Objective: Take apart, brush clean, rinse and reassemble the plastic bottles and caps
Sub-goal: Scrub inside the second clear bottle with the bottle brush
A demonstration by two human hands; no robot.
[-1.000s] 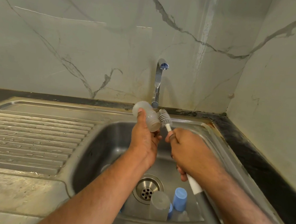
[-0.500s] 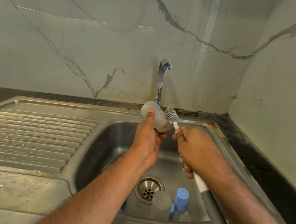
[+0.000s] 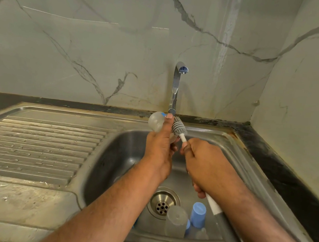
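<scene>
Bottle [image 3: 155,122], translucent plastic, is gripped in left hand [image 3: 159,149], thumb along its side, base up and away, mouth down toward the palm and mostly hidden. Right hand [image 3: 204,165] is wrapped round the bottle brush [image 3: 179,129] handle; grey bristle head sits just right of the left thumb, outside the bottle, touching or nearly so. Both are held over the sink [image 3: 234,145], w/ tap [image 3: 177,84] just beyond the fingers; can't see any water running. Judgement: brushing step. To do it well, turn the mouth toward the bristles, feed brush in straight, twist & pump to the base. More bottles and a blue cap [image 3: 197,214] wait below the right wrist.
</scene>
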